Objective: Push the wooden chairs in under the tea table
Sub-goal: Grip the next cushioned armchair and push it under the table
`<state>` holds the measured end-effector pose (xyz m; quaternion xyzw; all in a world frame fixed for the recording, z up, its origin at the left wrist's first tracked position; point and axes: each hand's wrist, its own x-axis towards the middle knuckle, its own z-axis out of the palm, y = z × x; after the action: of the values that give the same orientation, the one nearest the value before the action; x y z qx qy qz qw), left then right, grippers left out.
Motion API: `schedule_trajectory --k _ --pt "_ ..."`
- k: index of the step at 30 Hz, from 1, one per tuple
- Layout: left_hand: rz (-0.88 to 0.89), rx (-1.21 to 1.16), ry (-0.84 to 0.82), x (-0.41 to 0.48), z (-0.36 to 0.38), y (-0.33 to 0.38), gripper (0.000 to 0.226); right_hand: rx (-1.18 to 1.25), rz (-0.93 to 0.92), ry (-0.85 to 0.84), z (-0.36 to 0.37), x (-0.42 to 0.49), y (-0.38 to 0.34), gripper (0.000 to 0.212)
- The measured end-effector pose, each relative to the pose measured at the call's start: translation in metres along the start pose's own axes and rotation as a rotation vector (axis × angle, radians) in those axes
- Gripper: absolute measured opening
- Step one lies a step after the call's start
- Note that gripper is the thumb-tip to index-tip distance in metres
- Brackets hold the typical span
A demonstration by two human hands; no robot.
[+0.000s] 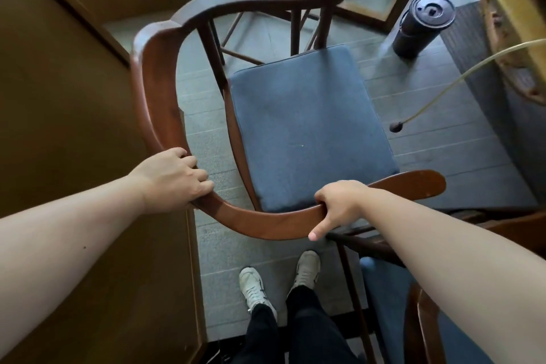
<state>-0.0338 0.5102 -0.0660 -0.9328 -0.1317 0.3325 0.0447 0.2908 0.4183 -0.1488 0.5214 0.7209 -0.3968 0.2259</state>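
On the left we see a broad brown wooden surface (59, 115) filling that side from near to far; whether it is the tea table we cannot tell. Just right of it, in the middle of the scene, stands the wooden chair (165, 74), its curved armrest rail sweeping from the far side round the left and back toward us, with its left bend right beside the brown surface's edge. A blue seat cushion (307, 127) lies on its seat, over a grey tiled floor (437, 151). At near right we see part of a second chair (419, 319) with a blue seat. Far right, a dark cylindrical container (422, 23) stands on the floor, and a thin hose (461, 74) ends nearer us. Our left hand (174, 177) is clenched over the rail at near left; our right hand (339, 204) grasps the rail at near centre, thumb pointing down. Our white shoes (254, 287) stand below the rail.
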Motion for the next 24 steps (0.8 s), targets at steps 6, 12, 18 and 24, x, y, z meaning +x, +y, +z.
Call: schedule_trajectory --k 6,12,18,24 --pt "0.040 0.015 0.022 0.030 -0.027 0.000 0.032 0.041 0.045 0.002 0.001 -0.018 0.026 0.077" --pt "0.007 0.036 0.082 0.056 -0.053 0.006 0.032 0.067 0.091 0.053 0.002 -0.034 0.052 0.075" --pt "0.053 0.018 0.208 0.041 -0.055 -0.028 0.036 0.222 0.131 0.264 0.000 -0.038 0.034 0.091" --pt "0.177 0.037 0.385 0.031 -0.055 -0.104 0.049 0.404 0.160 0.677 -0.033 -0.022 -0.050 0.077"
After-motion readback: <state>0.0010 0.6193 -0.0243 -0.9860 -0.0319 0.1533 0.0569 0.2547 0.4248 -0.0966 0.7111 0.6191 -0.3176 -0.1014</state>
